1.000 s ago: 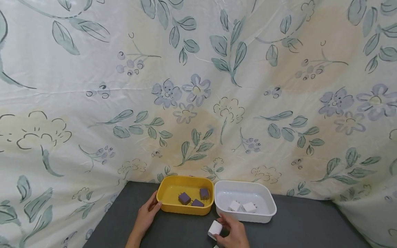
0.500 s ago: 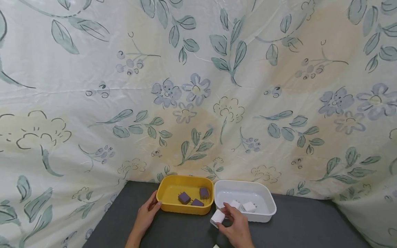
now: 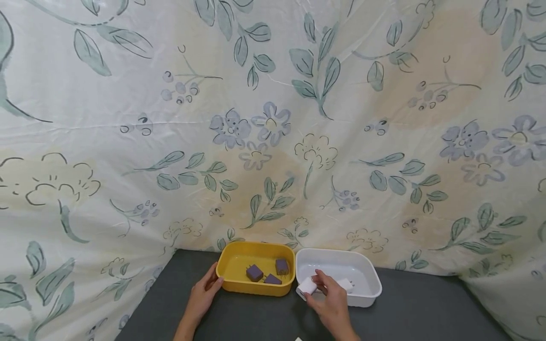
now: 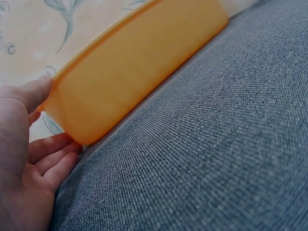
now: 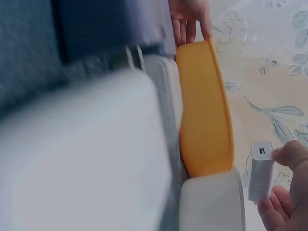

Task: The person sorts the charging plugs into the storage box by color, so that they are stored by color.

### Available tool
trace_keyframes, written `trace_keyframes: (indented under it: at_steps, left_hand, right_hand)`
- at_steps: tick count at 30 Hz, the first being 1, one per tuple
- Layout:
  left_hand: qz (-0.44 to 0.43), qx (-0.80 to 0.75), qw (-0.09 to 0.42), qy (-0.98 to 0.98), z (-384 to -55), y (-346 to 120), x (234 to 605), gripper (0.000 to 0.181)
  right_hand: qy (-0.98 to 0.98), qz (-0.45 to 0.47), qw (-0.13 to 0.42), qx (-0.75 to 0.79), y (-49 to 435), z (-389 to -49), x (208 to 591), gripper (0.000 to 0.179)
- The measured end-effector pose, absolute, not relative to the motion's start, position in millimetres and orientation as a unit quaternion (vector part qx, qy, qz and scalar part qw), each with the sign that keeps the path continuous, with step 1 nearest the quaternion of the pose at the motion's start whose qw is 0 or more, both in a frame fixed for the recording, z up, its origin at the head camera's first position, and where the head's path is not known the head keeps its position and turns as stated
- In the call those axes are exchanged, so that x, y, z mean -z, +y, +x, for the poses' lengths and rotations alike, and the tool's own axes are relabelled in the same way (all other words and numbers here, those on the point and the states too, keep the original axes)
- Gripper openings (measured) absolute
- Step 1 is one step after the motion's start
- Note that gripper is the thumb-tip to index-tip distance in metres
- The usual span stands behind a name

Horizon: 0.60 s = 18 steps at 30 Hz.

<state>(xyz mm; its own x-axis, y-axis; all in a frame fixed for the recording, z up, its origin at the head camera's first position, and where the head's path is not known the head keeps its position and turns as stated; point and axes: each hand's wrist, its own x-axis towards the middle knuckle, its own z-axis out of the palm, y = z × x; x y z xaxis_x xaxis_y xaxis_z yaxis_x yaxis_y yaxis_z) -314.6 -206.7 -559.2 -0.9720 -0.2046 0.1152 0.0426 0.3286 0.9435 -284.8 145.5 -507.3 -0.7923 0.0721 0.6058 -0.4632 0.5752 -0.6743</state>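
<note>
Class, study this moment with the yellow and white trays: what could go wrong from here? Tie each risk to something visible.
1. The right hand's grip pinches the white charger between thumb and fingertips, so it might slip.
2. In the head view, that charger overlaps the white tray's near-left corner; it could catch the rim or drop outside.
3. The left hand's grip is on the yellow tray's left end; a push might nudge the white tray beside it.
</note>
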Motion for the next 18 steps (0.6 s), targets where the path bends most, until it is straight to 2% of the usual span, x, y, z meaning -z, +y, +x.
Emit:
trace_keyframes:
  at_steps: [5,12,18]
  left_hand:
    - [0.052,0.578,0.106,-0.808,-314,-206,559,0.061]
    - [0.054,0.577,0.106,-0.808,-314,-206,559,0.063]
    - [0.050,0.586,0.108,-0.802,-315,-207,560,0.063]
  right_hand:
    - [-0.826,0.124,0.322,-0.445,151,-293,505,0.062]
    - [-0.851,0.080,0.297,-0.426,156,-298,497,0.063]
    - [-0.838,0.094,0.311,-0.439,157,-301,494,0.063]
